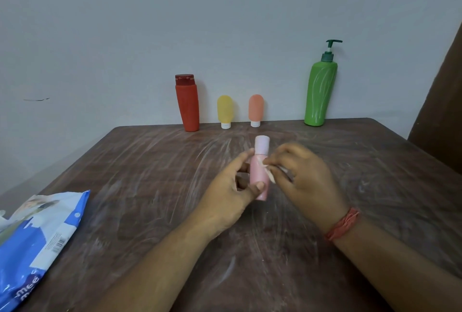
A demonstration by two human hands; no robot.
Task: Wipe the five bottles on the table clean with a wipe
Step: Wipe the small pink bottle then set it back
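Left hand point(233, 186) grips an upright pink bottle point(260, 174) above the table point(150, 186); right hand point(303, 174) pinches a wipe point(271, 175) against its side.

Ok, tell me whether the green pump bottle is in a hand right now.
No, the green pump bottle stands untouched at the table's far edge; the left hand holds the pink bottle.

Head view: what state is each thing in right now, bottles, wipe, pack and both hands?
Pink bottle: lifted, cap on, in left hand grip.
Wipe: bunched in right hand, against the pink bottle.
Red bottle: upright by wall, cap shut.
Yellow bottle: standing on its cap.
Orange bottle: standing on its cap.
Green pump bottle: upright.
Wipes pack: lying flat; whether open, cannot tell.
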